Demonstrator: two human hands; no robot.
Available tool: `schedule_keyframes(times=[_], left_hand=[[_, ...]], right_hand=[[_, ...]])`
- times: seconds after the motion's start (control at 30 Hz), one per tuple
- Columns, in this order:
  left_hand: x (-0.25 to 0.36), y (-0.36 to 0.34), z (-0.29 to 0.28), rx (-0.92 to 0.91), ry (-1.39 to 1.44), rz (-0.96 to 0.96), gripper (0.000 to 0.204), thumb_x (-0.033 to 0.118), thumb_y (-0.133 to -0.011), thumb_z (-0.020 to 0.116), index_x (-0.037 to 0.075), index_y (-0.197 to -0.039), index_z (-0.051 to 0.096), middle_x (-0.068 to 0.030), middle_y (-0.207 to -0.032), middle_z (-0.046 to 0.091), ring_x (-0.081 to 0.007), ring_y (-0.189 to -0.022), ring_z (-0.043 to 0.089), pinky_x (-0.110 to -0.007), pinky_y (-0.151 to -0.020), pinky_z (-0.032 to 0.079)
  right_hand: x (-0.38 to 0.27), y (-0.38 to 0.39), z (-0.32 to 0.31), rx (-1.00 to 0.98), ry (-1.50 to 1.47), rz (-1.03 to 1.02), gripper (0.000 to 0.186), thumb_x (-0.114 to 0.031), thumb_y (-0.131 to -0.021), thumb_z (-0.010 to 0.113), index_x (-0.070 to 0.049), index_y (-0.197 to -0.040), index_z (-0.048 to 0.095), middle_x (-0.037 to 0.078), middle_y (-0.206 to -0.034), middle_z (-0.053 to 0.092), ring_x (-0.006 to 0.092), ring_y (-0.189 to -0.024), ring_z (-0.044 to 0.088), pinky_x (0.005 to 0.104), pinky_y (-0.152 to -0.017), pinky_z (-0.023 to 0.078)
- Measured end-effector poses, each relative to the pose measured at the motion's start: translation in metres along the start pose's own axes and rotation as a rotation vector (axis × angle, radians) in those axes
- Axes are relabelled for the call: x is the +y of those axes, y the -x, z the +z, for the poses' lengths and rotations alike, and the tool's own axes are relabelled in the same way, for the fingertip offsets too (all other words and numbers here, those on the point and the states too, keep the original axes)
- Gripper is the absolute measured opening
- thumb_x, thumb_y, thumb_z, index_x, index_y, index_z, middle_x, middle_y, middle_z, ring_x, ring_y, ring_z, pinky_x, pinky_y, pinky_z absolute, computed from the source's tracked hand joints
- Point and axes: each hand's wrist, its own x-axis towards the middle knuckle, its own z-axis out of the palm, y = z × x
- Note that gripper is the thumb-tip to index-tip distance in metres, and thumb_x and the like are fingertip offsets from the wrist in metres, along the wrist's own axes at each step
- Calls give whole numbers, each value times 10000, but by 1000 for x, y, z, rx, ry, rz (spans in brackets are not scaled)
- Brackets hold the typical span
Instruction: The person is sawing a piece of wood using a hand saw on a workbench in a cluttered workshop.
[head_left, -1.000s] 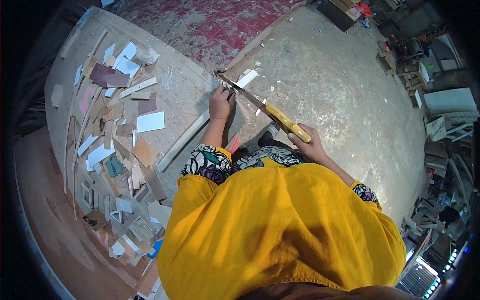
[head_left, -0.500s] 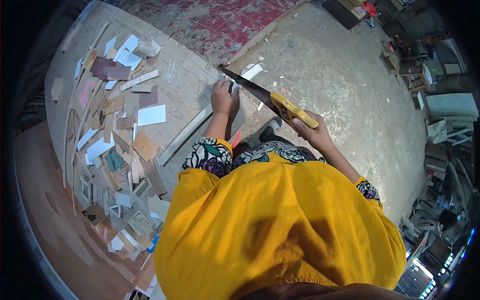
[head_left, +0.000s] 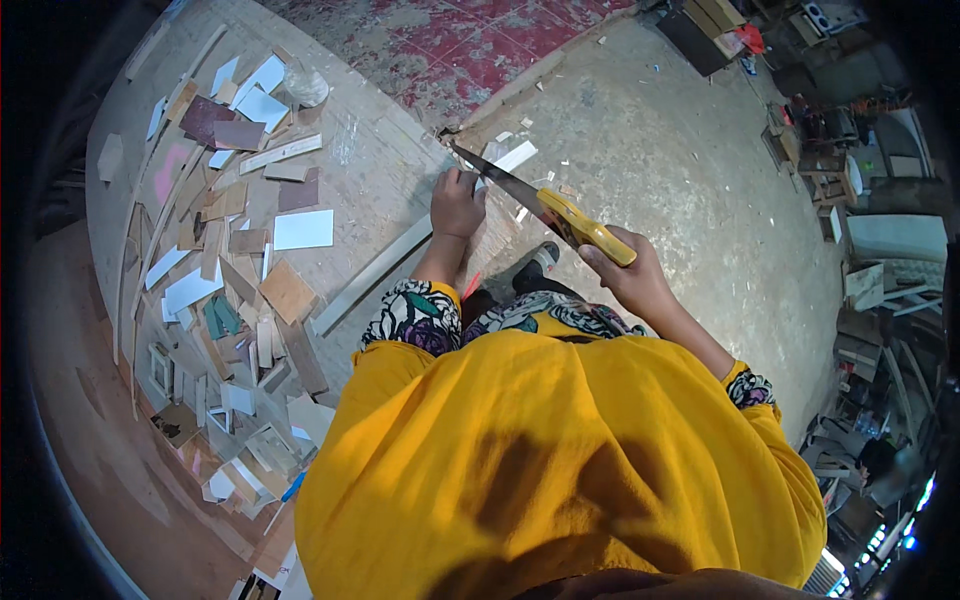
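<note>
We look down on a person in a yellow garment at a bench, where a pale wood strip lies near the edge. Fingers of the right hand wrap the yellow handle of a handsaw, its dark blade slanting across the strip just beyond the left hand. We see that hand's fingers curled over the strip; whether they pinch it, we cannot tell. Wood offcuts litter the bench to the left.
</note>
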Motion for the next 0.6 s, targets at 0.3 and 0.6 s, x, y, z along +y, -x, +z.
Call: schedule_keyframes(times=[0.3, 0.6], left_hand=[[2, -1, 2, -39, -5, -11, 243, 143, -668, 696, 68, -877, 599, -125, -876, 506, -325, -881, 518, -424, -769, 431], [4, -3, 0, 67, -29, 30, 222, 133, -668, 704, 70, -852, 597, -116, -834, 517, -327, -829, 531, -414, -731, 442]], right_hand=[[-1, -3, -6, -9, -52, 24, 217, -194, -862, 630, 20, -865, 595, 39, -682, 564, 104, -642, 504, 269, -593, 421], [23, 9, 2, 6, -75, 37, 211, -195, -865, 634, 6, -843, 575, -4, -666, 499, 68, -617, 443, 247, -546, 376]])
